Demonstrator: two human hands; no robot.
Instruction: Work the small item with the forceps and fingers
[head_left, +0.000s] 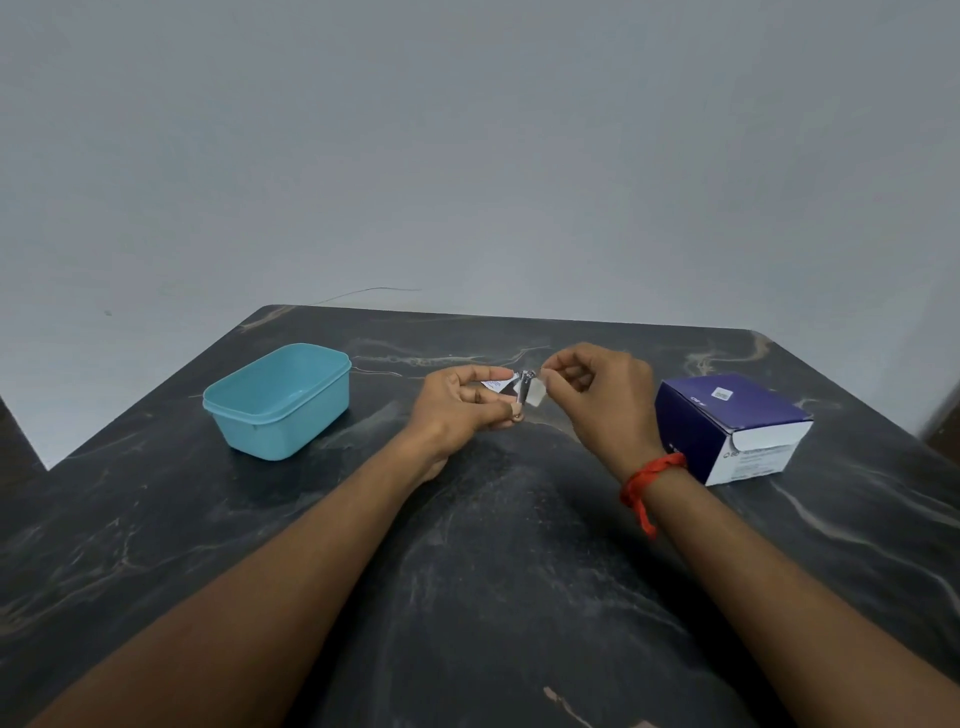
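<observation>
The grey wall (467, 145) takes up the whole top half, with a thin crack line seen just above the desk's far edge. Below it, a dark marbled desk (493, 571) with pale veins is spread across the rest of the view, both forearms laid out over it from the bottom corners.

On the right side a purple and white box (727, 423) is set on the desk, a small label stuck on its top and printed text on its white end – too blurry to be read. On the left a light blue plastic tub (278, 400) is parked, no lid on it, nothing visible inside from this angle. The two are kept well apart, with the hands between them.

The right hand (602, 400) is raised a little above the desk, fingers curled, thumb and forefinger pinched on one side of a small packet (522, 388). A red thread band (647, 480) is tied round that wrist, its loose end hanging down. The left hand (462, 405) is curled round the packet's other side, pinched between thumb and fingers.

The packet itself is held in mid-air between both hands, near the middle of the desk – white and dark paper is seen on the left part, a silvery bit in the centre, and a pale translucent flap on the right. What's inside can't be made out.
</observation>
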